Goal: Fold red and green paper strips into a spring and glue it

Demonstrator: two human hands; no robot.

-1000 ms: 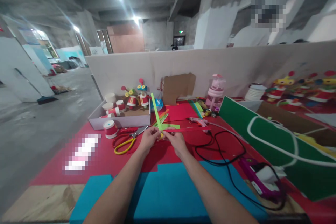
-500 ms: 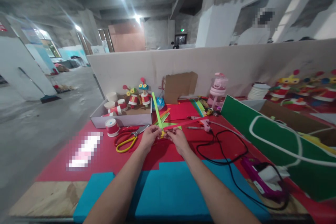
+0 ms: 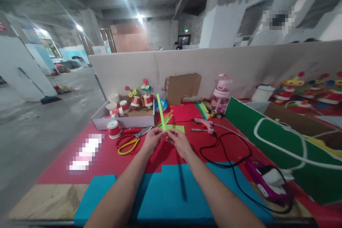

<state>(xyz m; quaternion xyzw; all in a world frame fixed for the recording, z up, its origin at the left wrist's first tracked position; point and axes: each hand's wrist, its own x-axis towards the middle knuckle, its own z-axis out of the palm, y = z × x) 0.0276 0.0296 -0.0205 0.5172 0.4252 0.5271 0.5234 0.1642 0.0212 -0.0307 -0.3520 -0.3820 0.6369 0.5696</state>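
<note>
Above the red tabletop my left hand (image 3: 153,140) and my right hand (image 3: 180,141) meet, fingertips pinched close together. Between them rises a light green paper strip (image 3: 161,112), its lower end in the fingers of both hands. A red paper strip (image 3: 159,145) slants down toward the lower left from the same pinch, hard to make out against the red surface. Just beyond the fingers lie a flat green paper piece (image 3: 176,128) and several loose strips (image 3: 166,119). Scissors with yellow and red handles (image 3: 128,147) rest left of my left hand.
A white box (image 3: 123,123) holds paper cups and two cup figures (image 3: 146,96). A pink glue gun (image 3: 204,124) with a black cable (image 3: 227,165) lies to the right, near a purple power strip (image 3: 268,181) and a green board (image 3: 278,153). Blue sheets (image 3: 171,196) cover the front edge.
The red strip that stretched out to the upper right now points down to the lower left. The green strip has shifted slightly right. Both hands stay nearly in place.
</note>
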